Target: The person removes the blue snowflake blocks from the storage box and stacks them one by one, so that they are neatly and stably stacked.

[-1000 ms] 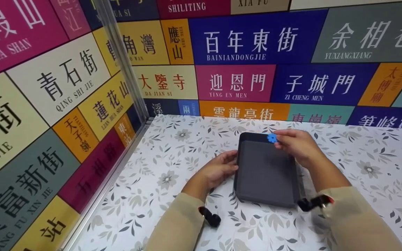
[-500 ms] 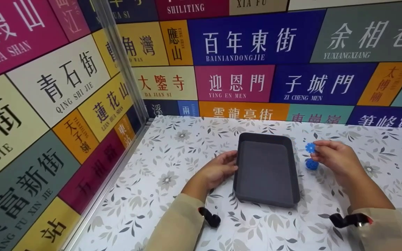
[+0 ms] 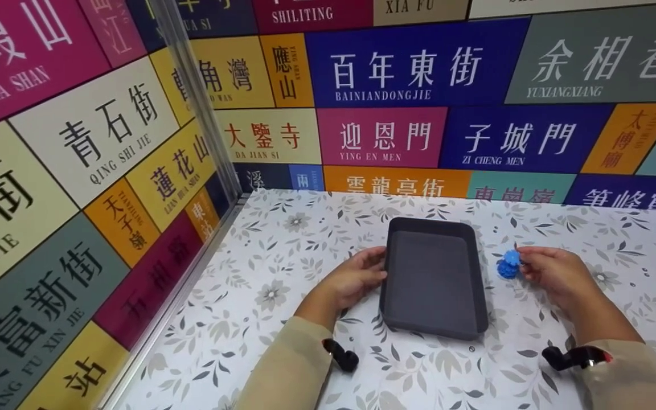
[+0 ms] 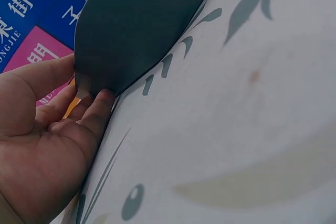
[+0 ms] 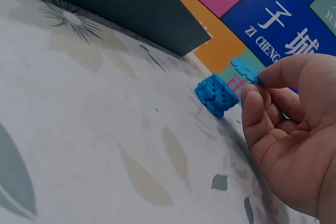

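A dark grey rectangular tray (image 3: pixel 434 285) lies in the middle of the table with nothing in it. My left hand (image 3: pixel 356 279) rests against its left wall; in the left wrist view, thumb and fingertips touch the outside of the tray (image 4: pixel 136 24). To the right of the tray, my right hand (image 3: pixel 558 276) pinches a flat blue flower-shaped plastic disc (image 5: pixel 244 70) between thumb and index finger. Just below that disc is a short upright stack of similar blue discs (image 5: pixel 215 95) on the tablecloth. In the head view the held disc overlaps the top of the stack.
A white tablecloth (image 3: pixel 271 341) with grey leaves and flowers covers the table. Behind it stands a back wall (image 3: pixel 385 136) of colourful street-name panels, and a similar side wall (image 3: pixel 111 131) closes off the left. Dark wrist cameras sit at both sleeves.
My right hand has moved right from the tray's far right corner, carrying the blue disc, then lowered it to the stack. My left hand and the tray have stayed put.
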{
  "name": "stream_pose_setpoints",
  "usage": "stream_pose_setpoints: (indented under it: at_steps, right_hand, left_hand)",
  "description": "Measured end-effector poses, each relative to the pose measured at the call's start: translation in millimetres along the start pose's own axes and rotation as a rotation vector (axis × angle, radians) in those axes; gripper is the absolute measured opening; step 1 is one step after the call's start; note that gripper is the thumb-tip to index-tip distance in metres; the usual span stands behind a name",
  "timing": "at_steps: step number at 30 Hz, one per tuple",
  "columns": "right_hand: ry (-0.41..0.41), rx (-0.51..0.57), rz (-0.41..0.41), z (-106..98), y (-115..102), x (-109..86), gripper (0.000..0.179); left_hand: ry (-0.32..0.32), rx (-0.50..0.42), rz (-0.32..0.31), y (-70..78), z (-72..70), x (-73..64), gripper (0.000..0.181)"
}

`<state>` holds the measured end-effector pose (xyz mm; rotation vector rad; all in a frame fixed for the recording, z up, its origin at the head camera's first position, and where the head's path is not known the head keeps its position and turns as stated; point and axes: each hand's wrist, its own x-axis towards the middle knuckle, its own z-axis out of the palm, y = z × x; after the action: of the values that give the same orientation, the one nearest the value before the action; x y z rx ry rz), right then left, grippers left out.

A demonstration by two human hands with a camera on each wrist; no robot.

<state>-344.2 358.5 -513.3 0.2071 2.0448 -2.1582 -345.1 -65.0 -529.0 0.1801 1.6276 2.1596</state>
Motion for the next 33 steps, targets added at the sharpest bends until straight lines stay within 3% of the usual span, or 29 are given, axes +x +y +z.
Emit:
stream_pose_setpoints:
  at_steps: [5, 14, 22, 33]
  right_hand:
    - [-0.005, 0.0, 0.038, -4.9, 4.2, 1.8, 0.015]
    - [-0.004, -0.085, 0.028, -6.7, 5.5, 3.1, 0.014]
    - [-0.036, 0.003, 0.048, -8.4, 3.6, 0.8, 0.015]
    - [0.008, -0.034, 0.038, -11.3, 6.7, -2.7, 0.012]
  left_hand:
    - [-0.006, -0.001, 0.0, 0.7, 0.2, 0.1, 0.072]
    - [-0.016, 0.011, -0.001, 0.6, -0.2, 0.9, 0.072]
    - [-0.022, 0.015, 0.006, -0.5, -0.3, 1.5, 0.07]
    - [-0.035, 0.016, 0.001, -1.1, 4.4, 3.8, 0.07]
